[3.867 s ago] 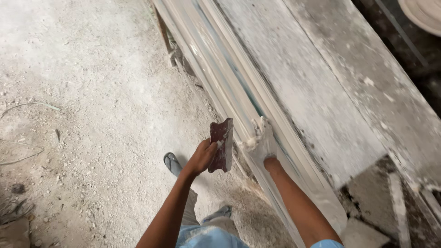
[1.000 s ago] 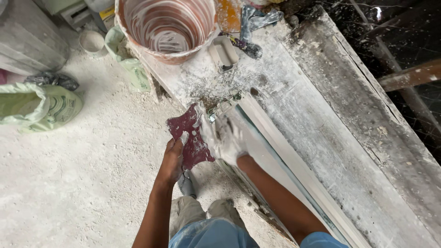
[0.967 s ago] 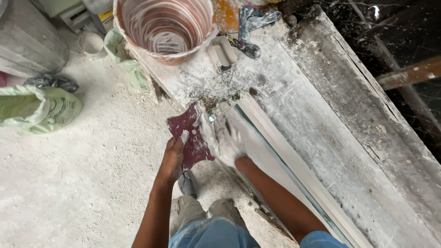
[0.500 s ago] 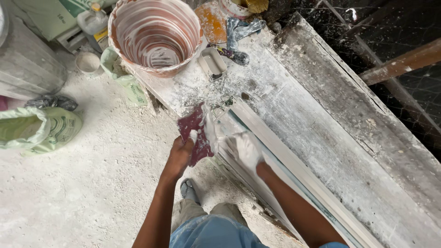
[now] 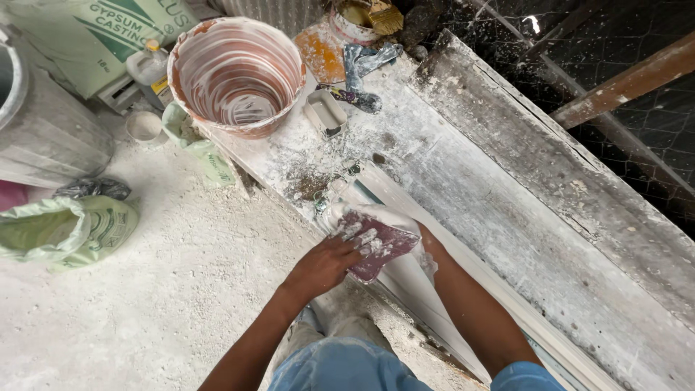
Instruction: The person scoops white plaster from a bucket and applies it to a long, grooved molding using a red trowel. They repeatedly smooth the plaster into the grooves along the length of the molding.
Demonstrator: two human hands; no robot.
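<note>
Nearest, at 6 o'clock, blue trousers (image 5: 340, 366) and both forearms reach up from the bottom edge. Left hand (image 5: 322, 266) sits just left of centre, plaster-dusted fingers (image 5: 362, 239) pinched on a maroon rag (image 5: 380, 245), grip closed on it. Right hand (image 5: 427, 242) lies under and behind the rag, pressed against the white moulding strip (image 5: 405, 279); its fingers are mostly hidden, cannot tell whether its grip is closed. Rag rests on the near end of the strip, at frame centre. The strip runs toward 5 o'clock along the near edge of the plaster-caked table (image 5: 507, 210). Floor (image 5: 166, 289) to 9 o'clock is white with dust; a green sack (image 5: 69, 228) lies at 9 o'clock. Further, at 12 o'clock on the table, a small white tray (image 5: 324, 112) and a dirty scraper (image 5: 362, 72). At 11 o'clock a plaster-smeared bucket (image 5: 237, 76) stands on the table end. A wooden beam (image 5: 622, 87) crosses at 2 o'clock.
</note>
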